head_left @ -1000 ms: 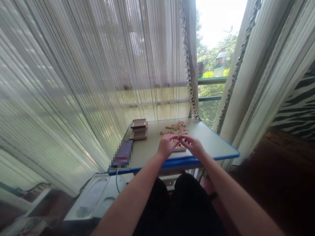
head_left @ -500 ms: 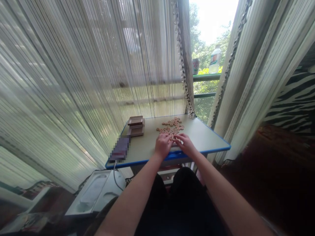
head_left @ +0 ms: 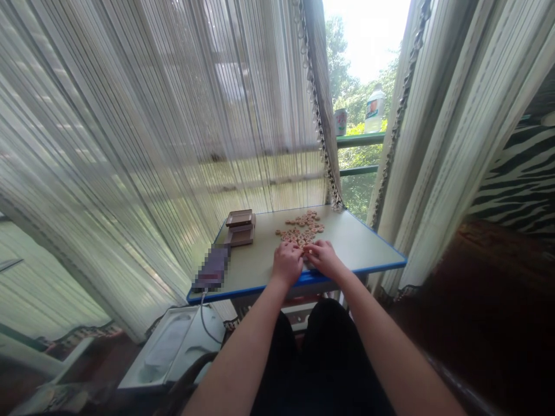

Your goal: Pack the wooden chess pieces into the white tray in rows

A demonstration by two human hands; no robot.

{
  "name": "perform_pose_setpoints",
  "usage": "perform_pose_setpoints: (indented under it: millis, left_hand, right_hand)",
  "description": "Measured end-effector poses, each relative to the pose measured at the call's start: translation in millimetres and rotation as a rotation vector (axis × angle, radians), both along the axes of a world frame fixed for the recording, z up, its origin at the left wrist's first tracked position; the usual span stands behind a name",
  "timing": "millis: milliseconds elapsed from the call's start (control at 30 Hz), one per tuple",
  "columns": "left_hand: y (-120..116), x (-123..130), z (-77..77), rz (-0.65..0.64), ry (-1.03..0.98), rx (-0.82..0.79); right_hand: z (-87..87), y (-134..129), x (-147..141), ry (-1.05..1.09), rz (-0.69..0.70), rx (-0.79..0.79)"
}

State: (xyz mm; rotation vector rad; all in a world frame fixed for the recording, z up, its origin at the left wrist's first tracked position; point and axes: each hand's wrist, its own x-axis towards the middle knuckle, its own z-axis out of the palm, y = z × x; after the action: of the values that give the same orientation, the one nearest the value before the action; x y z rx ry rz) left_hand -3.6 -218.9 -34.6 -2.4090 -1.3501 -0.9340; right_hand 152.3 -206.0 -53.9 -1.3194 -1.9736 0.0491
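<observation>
Small round wooden game pieces [head_left: 299, 236] lie in a loose heap on the pale table, just beyond my hands. My left hand [head_left: 288, 261] rests near the blue front edge with its fingers curled inward. Facing it, my right hand [head_left: 323, 257] has its thumb and fingers pinched together. The fingertips of both hands meet around what looks like one of the round wooden pieces, mostly hidden by the fingers.
Two brown open box halves [head_left: 240, 234] lie stacked at the table's [head_left: 359, 237] left. A blurred-out dark device [head_left: 212, 268] with a cable is at the left front corner. A white case [head_left: 162, 346] stands lower left. A bottle [head_left: 374, 110] and a can [head_left: 340, 122] stand on the window rail.
My hands have drawn slightly closer together, and the fingers have shifted around the piece. The whole view has tilted a little, so the table appears slightly lower.
</observation>
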Motion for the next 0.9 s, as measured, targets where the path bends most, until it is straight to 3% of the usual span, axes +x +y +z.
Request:
perform_pose_setpoints:
  millis: [900]
  left_hand:
    - [-1.9, 1.2, -3.4, 0.038, 0.072, 0.02]
  right_hand:
    - [-4.7, -2.8, 3.9, 0.063, -0.018, 0.058]
